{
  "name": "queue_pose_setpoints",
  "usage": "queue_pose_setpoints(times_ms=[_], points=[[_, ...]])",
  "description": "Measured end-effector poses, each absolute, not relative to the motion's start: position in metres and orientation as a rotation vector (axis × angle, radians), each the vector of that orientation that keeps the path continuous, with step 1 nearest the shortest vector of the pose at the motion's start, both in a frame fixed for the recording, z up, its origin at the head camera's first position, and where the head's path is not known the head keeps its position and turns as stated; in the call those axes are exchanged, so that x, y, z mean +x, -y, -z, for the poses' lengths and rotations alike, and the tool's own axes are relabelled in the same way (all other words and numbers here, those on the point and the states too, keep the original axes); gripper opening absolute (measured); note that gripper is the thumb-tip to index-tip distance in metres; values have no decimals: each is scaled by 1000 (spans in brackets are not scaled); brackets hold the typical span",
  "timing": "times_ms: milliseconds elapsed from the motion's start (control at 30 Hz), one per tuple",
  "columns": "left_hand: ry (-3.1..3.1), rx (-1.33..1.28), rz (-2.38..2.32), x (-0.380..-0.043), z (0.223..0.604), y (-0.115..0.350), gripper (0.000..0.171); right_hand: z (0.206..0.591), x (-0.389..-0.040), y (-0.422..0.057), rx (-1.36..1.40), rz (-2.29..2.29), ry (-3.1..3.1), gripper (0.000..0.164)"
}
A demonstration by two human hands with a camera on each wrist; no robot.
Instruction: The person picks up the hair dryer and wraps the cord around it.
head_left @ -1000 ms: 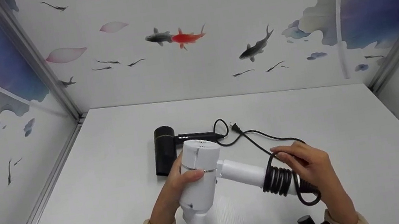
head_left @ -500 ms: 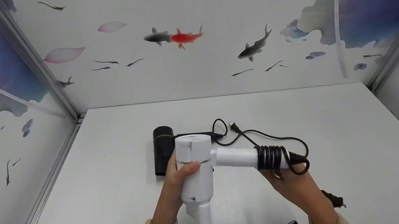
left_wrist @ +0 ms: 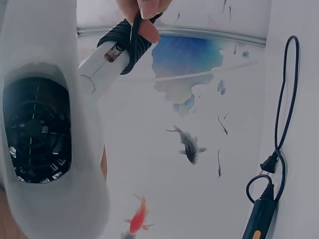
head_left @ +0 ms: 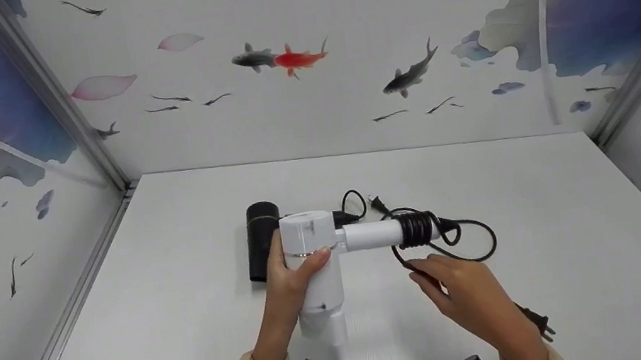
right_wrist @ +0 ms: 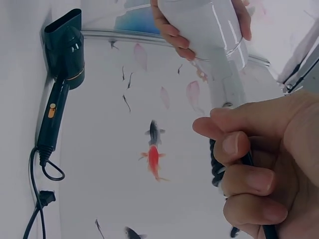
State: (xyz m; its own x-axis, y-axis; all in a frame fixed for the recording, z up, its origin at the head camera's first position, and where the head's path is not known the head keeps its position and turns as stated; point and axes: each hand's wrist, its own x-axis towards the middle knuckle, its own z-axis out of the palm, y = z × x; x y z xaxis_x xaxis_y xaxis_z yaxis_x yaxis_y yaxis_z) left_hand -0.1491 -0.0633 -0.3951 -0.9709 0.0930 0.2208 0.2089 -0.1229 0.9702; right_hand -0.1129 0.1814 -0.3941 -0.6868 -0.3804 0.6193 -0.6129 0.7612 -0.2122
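Note:
My left hand (head_left: 289, 289) grips a white hair dryer (head_left: 322, 288) round its barrel, thumb across the front. Its handle (head_left: 373, 235) points right, with a black power cord (head_left: 417, 229) wound in several turns near the end. My right hand (head_left: 467, 291), below the coils, pinches a length of this cord between thumb and fingers. In the right wrist view the other fingers (right_wrist: 249, 179) curl over the cord. The cord's plug (head_left: 537, 320) hangs beside my right wrist. In the left wrist view the dryer's round dark grille (left_wrist: 37, 129) faces the camera.
A dark hair dryer (head_left: 263, 239) lies on the white table (head_left: 155, 306) behind the white one, its handle partly hidden. Its loose cord and plug (head_left: 377, 204) trail right. Printed panels (head_left: 347, 106) wall the table at the back and both sides.
The white dryer's handle has swung up from a downward slant to level. My right hand has gone from the handle's end, under the handle, to below the coils, holding the cord.

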Motion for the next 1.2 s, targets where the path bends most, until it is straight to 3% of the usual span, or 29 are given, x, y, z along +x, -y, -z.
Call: queue_pose_setpoints(times_ms=[333, 633, 900, 1200], points=[[2199, -416, 2113, -151, 397, 62, 55, 388, -113, -192, 739, -653, 2226, 22], [2355, -520, 2092, -152, 399, 65, 58, 383, -116, -201, 742, -764, 2112, 16], [2414, -620, 2139, -152, 397, 69, 58, 382, -119, -205, 760, -743, 2055, 33], [2433, -687, 2213, -151, 395, 75, 57, 381, -116, -212, 827, -820, 2089, 20]])
